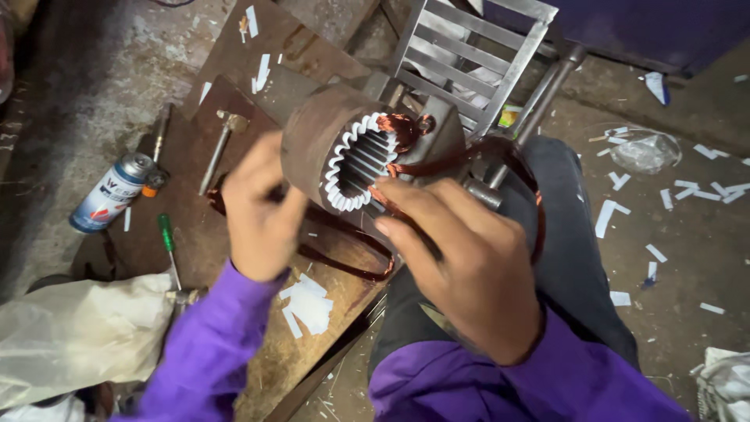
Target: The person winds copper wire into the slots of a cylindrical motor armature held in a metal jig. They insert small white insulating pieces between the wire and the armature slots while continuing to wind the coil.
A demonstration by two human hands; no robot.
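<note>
**Copper coil going into the slotted motor core**

At the left of the motor core (344, 156), on the rusty metal plate (258, 59), lie a spray can (109, 194), a green-handled screwdriver (166, 238) and a hammer (220, 144), with white paper scraps (308, 305) nearer the body. The left hand (262, 211) is closed around the core's left flank, curled fingers steadying the brown cylinder so its open end faces the camera. The core sits in the middle of the view, tilted, with white paper liners (337, 160) lining its slots. At its upper right rim, one bundle of copper wire (406, 129) is already seated. The right hand (461, 266), just right of and below the core's mouth, is half closed, fingertips pinching a strand of copper wire where it meets the lower rim; whether the thumb grips too is hidden. Loose loops of the same wire trail over the knee (562, 227), right of the core. Behind the core stands a metal rack (469, 55).

Judged from this, the winding is in its early part: most slots look empty. Feeding more strands would call for care at the liners, without scraping the wire
</note>
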